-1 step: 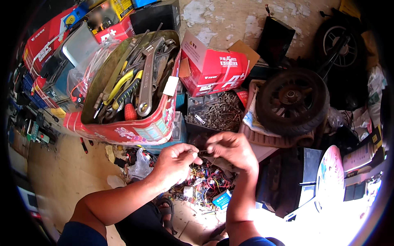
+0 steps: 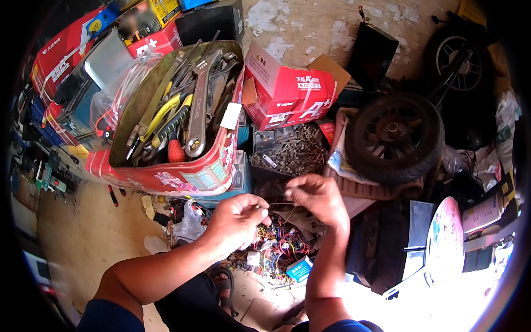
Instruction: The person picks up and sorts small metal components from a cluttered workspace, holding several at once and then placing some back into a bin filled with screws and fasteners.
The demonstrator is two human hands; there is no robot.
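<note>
My left hand (image 2: 238, 219) is closed in a pinch on a thin wire (image 2: 281, 203), above a tangle of coloured wires. From its fingertips the wire runs toward my right hand (image 2: 321, 202), and a thin loop hangs below. The fingers of my right hand are curled together close to the wire. What they pinch is too small to make out. Beneath both hands lies the heap of wires (image 2: 283, 240), mostly red, yellow and black, with white connectors among them.
Left of my hands stands a red patterned tin (image 2: 207, 180) full of tools, including an adjustable wrench (image 2: 199, 110) and yellow-handled pliers (image 2: 160, 119). Beyond sit a tray of bolts (image 2: 296, 149) and a red carton (image 2: 293, 94). A wheel (image 2: 394, 133) lies to the right.
My right hand has shifted slightly right, away from the left, and more of the thin wire shows between them. My left hand has stayed almost still.
</note>
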